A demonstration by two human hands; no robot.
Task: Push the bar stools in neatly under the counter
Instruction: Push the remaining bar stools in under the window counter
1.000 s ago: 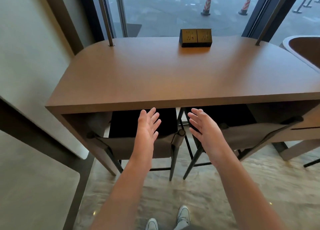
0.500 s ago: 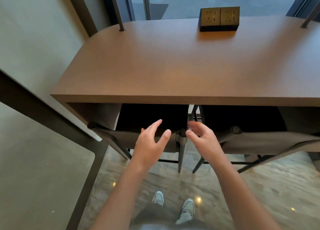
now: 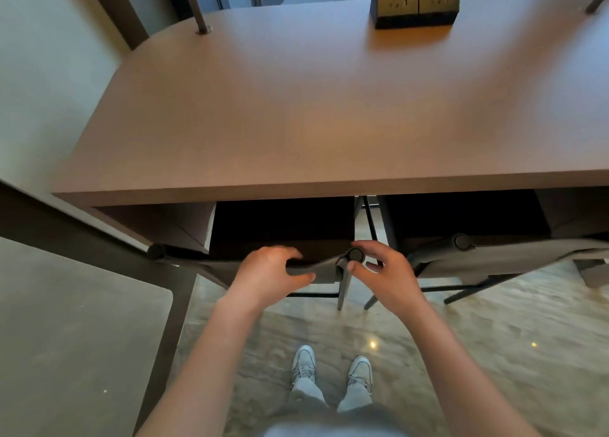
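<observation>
- Shoes [image 3: 333, 369] of the person stand on the polished stone floor [image 3: 494, 354], facing the counter.
- Left hand [image 3: 263, 273] grasps the fabric backrest [image 3: 321, 270] of the left bar stool [image 3: 280, 229], fingers curled over its top edge, thumb on the near face.
- Right hand [image 3: 385, 272] pinches the round-capped post [image 3: 355, 255] at that backrest's right end, thumb and forefinger on either side of it.
- The stool sits mostly under the tabletop [image 3: 313, 117]; only the backrest and rear legs show in front of its edge.
- The sling looks soft and will likely give under a push, so the stiff frame post seems the better place to drive from. Metal legs on smooth stone should slide readily, and the stool looks light enough for two hands.
- Second bar stool [image 3: 494, 258], to the right, is tucked in about as far, its backrest apart from both hands.
- Socket block [image 3: 415, 0] stands at the far side of the tabletop, near the window.
</observation>
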